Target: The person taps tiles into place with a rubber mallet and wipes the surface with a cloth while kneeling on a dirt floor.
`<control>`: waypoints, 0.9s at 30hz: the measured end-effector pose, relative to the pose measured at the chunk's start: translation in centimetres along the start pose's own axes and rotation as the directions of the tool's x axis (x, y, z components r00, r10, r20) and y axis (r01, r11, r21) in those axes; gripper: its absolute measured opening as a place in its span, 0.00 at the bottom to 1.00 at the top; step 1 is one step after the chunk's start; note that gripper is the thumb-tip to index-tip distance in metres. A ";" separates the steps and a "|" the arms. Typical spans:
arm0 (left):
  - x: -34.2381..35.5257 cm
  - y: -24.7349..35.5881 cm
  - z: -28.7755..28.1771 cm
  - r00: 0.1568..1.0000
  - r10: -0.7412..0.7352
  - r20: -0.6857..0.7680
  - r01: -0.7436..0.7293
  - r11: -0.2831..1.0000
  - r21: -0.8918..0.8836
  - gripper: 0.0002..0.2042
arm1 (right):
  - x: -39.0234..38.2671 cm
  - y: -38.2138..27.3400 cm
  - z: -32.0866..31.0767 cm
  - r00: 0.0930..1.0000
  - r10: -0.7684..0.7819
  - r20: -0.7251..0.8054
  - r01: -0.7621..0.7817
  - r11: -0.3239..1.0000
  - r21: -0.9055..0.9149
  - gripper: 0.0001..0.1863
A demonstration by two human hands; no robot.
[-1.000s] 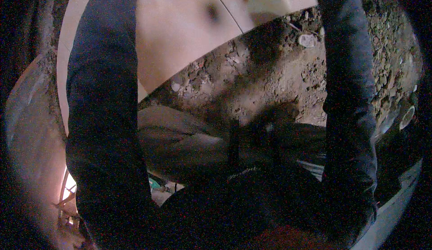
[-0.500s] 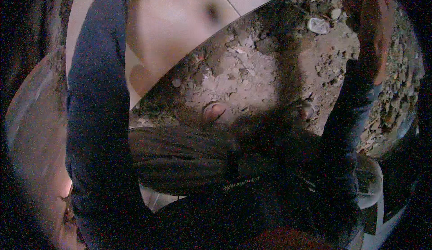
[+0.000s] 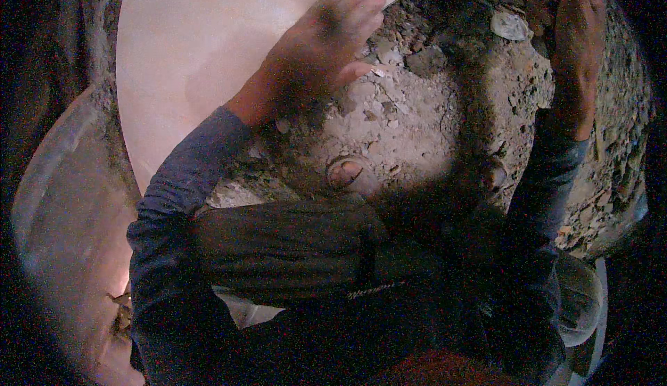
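My left hand (image 3: pixel 316 52) reaches over the edge of a pale, smooth floor tile (image 3: pixel 187 45), next to the dark joint line between two tiles. Its fingers are stretched out and the thumb stands apart, with nothing seen in it; it is slightly blurred. Whether it presses on the tile or hovers, I cannot tell. My right hand (image 3: pixel 580 31) is at the upper right, over the rough rubble ground (image 3: pixel 399 125). Its fingers run into shadow at the picture's top, beside a dark reddish-brown shape (image 3: pixel 542 4) that I cannot make out.
A crumpled whitish piece (image 3: pixel 509 26) lies on the rubble near my right hand. The toes of my two feet (image 3: pixel 345 173) show below my knees. A rounded, translucent container (image 3: pixel 580 302) stands at the lower right. A grey, curved surface (image 3: pixel 69 198) runs along the left.
My left hand has come into view and down to the tile's edge, its arm now bent. The tile and rubble sit slightly differently in the picture. The right arm has barely moved.
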State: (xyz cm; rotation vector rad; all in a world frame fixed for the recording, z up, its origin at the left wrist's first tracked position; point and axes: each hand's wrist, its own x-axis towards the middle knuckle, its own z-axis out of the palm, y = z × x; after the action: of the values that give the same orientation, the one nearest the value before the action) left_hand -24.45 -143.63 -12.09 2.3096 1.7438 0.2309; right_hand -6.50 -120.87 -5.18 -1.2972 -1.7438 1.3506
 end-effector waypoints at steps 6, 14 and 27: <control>-2.0 -0.3 0.5 0.997 -0.021 0.079 0.025 0.999 -0.046 0.41 | -0.8 0.4 -0.3 0.993 -0.097 0.062 0.101 0.992 -0.071 0.20; 1.7 -1.1 -0.6 0.999 -0.052 0.006 0.052 0.999 0.014 0.34 | -1.7 1.9 1.8 0.953 0.122 0.278 -0.171 0.972 0.159 0.20; 2.2 -18.4 -3.9 0.899 -0.392 -0.196 0.419 0.899 0.126 0.32 | -4.2 4.6 0.0 0.773 -0.290 0.564 0.492 0.836 -0.245 0.17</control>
State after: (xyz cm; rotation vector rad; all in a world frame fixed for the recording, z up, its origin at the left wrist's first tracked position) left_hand -41.91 -136.35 -13.55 2.0070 2.3634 0.2111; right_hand -3.44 -124.66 -9.03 -0.6833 -2.5825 1.1954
